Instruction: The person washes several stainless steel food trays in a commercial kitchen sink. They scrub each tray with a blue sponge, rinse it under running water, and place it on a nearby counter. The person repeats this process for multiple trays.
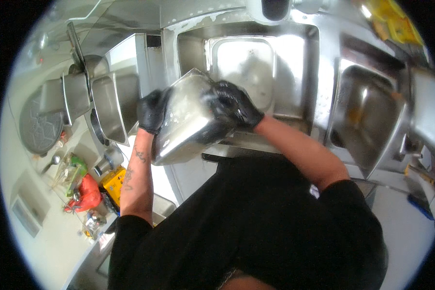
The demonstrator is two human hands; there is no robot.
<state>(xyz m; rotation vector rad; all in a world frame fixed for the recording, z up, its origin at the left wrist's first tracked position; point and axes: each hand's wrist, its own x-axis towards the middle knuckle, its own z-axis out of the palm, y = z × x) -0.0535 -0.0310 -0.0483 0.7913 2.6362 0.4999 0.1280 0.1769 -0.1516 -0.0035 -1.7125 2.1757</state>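
Observation:
Both my hands wear black gloves, with wet drops on the right one. My left hand (152, 110) grips the left edge of a deep stainless steel food pan (185, 116), which is tilted with its wet outer side facing me. Against the pan's right part lies my right hand (237, 103), fingers curled and blurred. Whether something is inside those fingers I cannot tell. The pan is over the near left part of a steel sink (313, 90). A rounded rectangular steel shape, perhaps another pan (243, 54), shows in the basin.
Right of the basin, another steel pan (380, 145) sits tilted in a second compartment. Several steel pans (107, 103) stand on the left, beside a round grey lid (41, 123). A red plastic bag (88, 192), a yellow box (114, 185) and a spoon (52, 163) lie on the left counter.

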